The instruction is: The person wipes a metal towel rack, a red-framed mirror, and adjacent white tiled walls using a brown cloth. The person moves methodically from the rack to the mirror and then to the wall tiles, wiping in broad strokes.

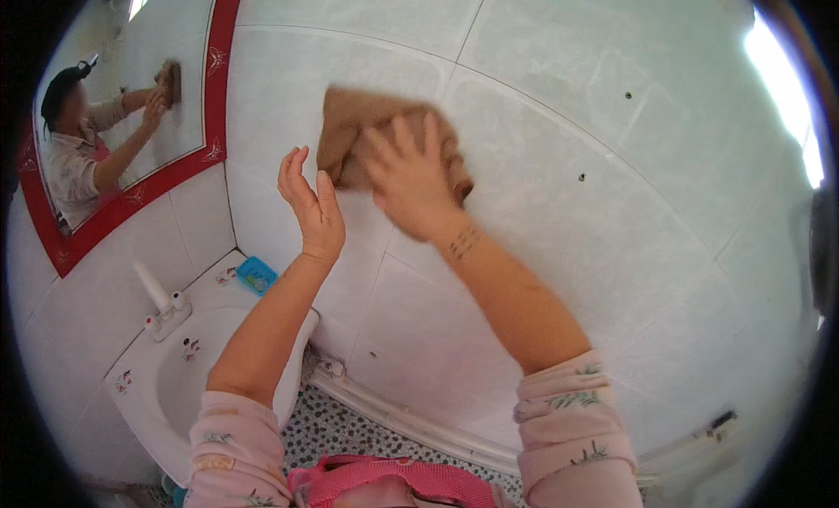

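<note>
A brown cloth (344,118) lies flat against the light tiled wall (524,200), its right part bunched and slightly blurred. My right hand (416,177) presses on it with spread fingers, palm to the wall. To the left of the cloth, my left hand (311,203) is raised with its fingers loosely curved and nothing in it. The cloth's lower left edge is close to the left fingertips; whether they touch the wall cannot be told.
A red-framed mirror (219,82) hangs at the left, reflecting a person. Below are a white washbasin (154,429) with a tap (164,308) and a blue soap dish (257,276). Pipes (419,423) run low along the wall above a pebble-patterned floor (328,429).
</note>
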Available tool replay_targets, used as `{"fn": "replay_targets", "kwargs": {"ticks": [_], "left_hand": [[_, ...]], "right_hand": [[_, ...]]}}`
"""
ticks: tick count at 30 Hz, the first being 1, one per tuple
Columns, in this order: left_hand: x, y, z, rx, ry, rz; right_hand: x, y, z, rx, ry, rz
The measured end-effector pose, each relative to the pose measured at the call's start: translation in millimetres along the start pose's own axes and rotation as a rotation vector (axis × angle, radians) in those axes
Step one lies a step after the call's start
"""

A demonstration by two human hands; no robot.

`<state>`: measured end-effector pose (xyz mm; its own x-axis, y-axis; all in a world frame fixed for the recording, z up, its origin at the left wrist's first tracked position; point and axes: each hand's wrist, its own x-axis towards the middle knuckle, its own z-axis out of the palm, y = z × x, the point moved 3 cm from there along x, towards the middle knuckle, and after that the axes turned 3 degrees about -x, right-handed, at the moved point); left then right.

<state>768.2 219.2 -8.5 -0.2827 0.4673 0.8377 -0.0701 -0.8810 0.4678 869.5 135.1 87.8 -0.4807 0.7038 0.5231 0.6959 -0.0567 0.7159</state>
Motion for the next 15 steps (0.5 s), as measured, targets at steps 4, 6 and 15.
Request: {"fn": "replay_targets", "kwargs": {"ticks": [4, 6, 15], "left_hand": [[-8, -2, -16, 0.041, -0.033, 0.013], [-15, -3, -23, 0.077, -0.062, -0.011], [-33, -4, 0, 0.076, -0.137, -0.039]], "right_hand": [[-78, -89, 73, -0.017, -0.148, -0.179], [-132, -128, 94, -0.032, -0.316, -0.324], [-281, -144, 91, 0.007, -0.570, -0.602]]}}
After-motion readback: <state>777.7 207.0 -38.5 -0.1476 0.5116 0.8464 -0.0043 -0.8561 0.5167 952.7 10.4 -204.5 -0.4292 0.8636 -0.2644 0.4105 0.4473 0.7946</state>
